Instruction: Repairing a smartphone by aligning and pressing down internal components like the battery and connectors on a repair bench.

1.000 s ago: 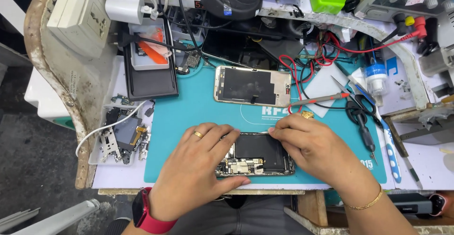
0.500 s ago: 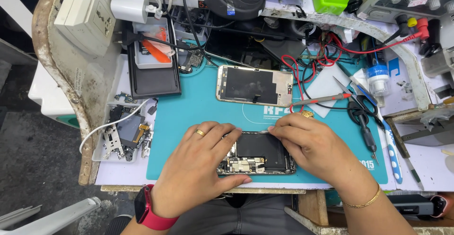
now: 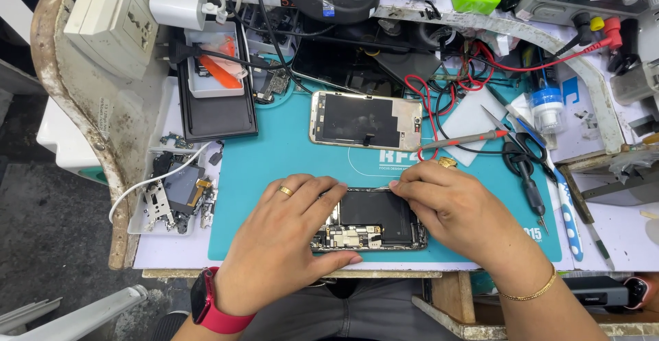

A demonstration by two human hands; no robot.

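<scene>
Left hand point(image 3: 285, 245): my fingers clamp the opened phone point(image 3: 371, 219) at its left end, steadying it on the teal mat point(image 3: 274, 162).
Right hand point(image 3: 460, 210): fingertips pinch its upper edge, lower centre.

- The left hand point(image 3: 288, 245) covers the left end of the opened phone point(image 3: 374, 219); the parts beneath it cannot be seen.
- The right hand point(image 3: 456, 210) hides the phone's right edge.
- Whether either grip pinches anything at the phone's top rim cannot be told; the fingertips point(image 3: 395, 184) are too small.
- Right of the right hand, the blue tool point(image 3: 567, 207) ends in a tip too fine to make out.
- Both forearms are cut off at the lower edge.
</scene>
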